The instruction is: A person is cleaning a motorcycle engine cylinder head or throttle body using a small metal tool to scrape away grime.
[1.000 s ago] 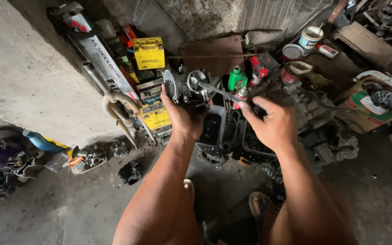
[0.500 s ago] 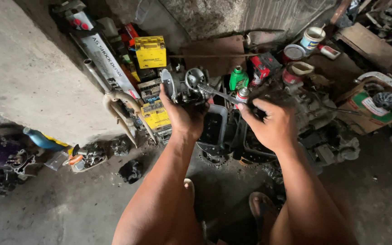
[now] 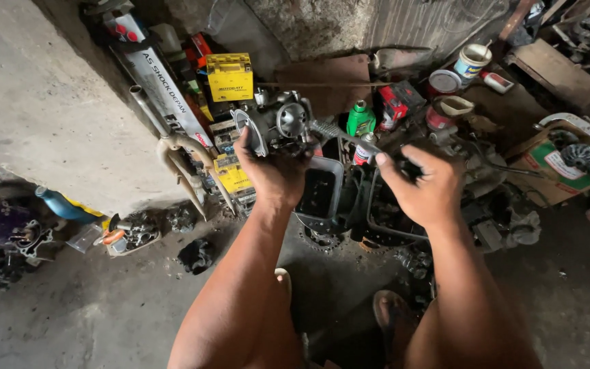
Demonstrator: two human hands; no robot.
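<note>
My left hand (image 3: 274,171) grips a grey metal carburetor (image 3: 280,123) and holds it up in front of me over the cluttered floor. My right hand (image 3: 423,183) is closed around the dark handle of a screwdriver (image 3: 349,139), whose shaft runs left to the carburetor's right side. Both forearms reach forward from the bottom of the view. Under the hands stand dark plastic trays (image 3: 322,191) with oily engine parts. My feet in sandals (image 3: 390,318) show at the bottom.
A yellow battery box (image 3: 230,76) and a long white carton (image 3: 165,89) lean at the back left. A green bottle (image 3: 360,117), a red can (image 3: 399,102) and tubs (image 3: 471,61) sit behind. A concrete slab (image 3: 42,116) rises left; loose parts (image 3: 131,229) litter the floor.
Both hands have shifted slightly, and the carburetor has turned a little in my left hand. The right hand still holds the screwdriver against it.
</note>
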